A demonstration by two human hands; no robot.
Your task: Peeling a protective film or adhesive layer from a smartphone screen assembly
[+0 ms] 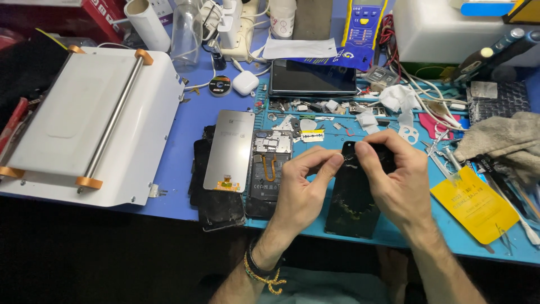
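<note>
**Both hands at the top edge of the black back panel**

I have my left hand (301, 188) and right hand (396, 183) pinched together over the upper end of a thin, glossy black phone back panel (353, 208), which lies on the blue work mat (394, 231) of the tabletop, just right of the opened dark phone body with its exposed boards and orange flex loop (270, 171). The left fingers (326, 163) are closed thumb to forefinger on something too small to tell; the right fingers (368, 152) clamp the panel's top corner near the camera cut-out.

To do this well, I judge the grip should stay light and low — the panel looks thin and would flex or crack if levered hard, and the yellowish adhesive residue near its lower end suggests sticky edges.

The panel's long axis runs away from me, tilted slightly right at the top — camera end far, bottom end toward my body. A grey rectangular display panel (229, 149) lies further left.
</note>
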